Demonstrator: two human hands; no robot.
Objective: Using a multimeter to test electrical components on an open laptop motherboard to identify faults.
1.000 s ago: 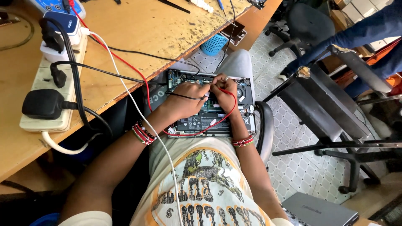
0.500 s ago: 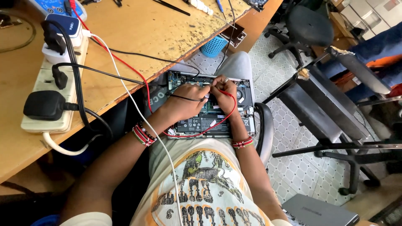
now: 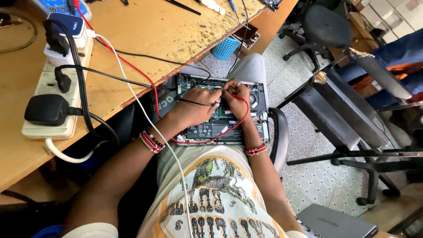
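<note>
A wooden workbench [image 3: 167, 31] carries a white power strip [image 3: 57, 97]. An opened laptop [image 3: 220, 110], its circuit board bared, rests on the person's lap. The left hand [image 3: 196, 108] is closed around a black probe [image 3: 194, 102]; the right hand [image 3: 235, 99] pinches a red probe [image 3: 240, 98] over the board.

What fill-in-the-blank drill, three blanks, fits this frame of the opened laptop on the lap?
1. The opened laptop rests on the person's ____.
2. The right hand holds the probe with the ____ lead, which loops over the laptop.
3. The left hand holds the probe with the ____ lead.
4. The small basket on the floor is ____.

Missing words: lap; red; black; blue
</note>
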